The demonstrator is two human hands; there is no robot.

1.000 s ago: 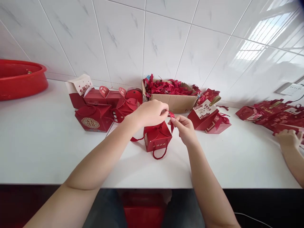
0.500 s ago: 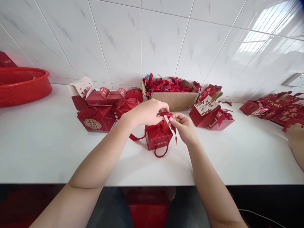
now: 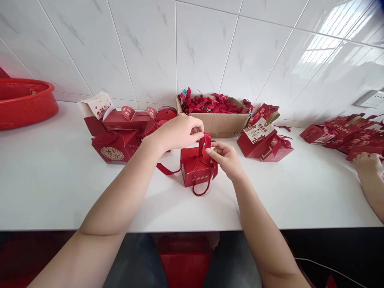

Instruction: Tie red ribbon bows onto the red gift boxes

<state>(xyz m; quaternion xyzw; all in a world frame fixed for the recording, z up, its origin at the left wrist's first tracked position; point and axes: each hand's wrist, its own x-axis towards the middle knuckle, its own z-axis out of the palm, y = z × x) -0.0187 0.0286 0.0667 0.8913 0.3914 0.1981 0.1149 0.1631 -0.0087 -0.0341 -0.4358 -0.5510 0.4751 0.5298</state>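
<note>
A small red gift box (image 3: 196, 172) with a twisted cord handle stands on the white table in front of me. Red ribbon (image 3: 205, 141) rises in a loop above its top, and one long end trails off to the left. My left hand (image 3: 187, 131) is closed with its fingertips pinching the top of the loop. Lower on the right side, my right hand (image 3: 225, 157) pinches the ribbon between thumb and fingers, close to the box top. The knot area is partly hidden by the ribbon and fingers.
A cardboard box (image 3: 225, 124) full of red ribbons stands by the tiled wall. Red gift boxes (image 3: 117, 148) cluster on the left, with more boxes (image 3: 258, 140) on the right. A red basin (image 3: 27, 108) sits far left. Another person's hand (image 3: 369, 164) rests near packages at far right.
The ribbon is now pulled up into an upright loop above the box; before, it was bunched between both hands. My left hand has shifted slightly left and up. The view has moved a little.
</note>
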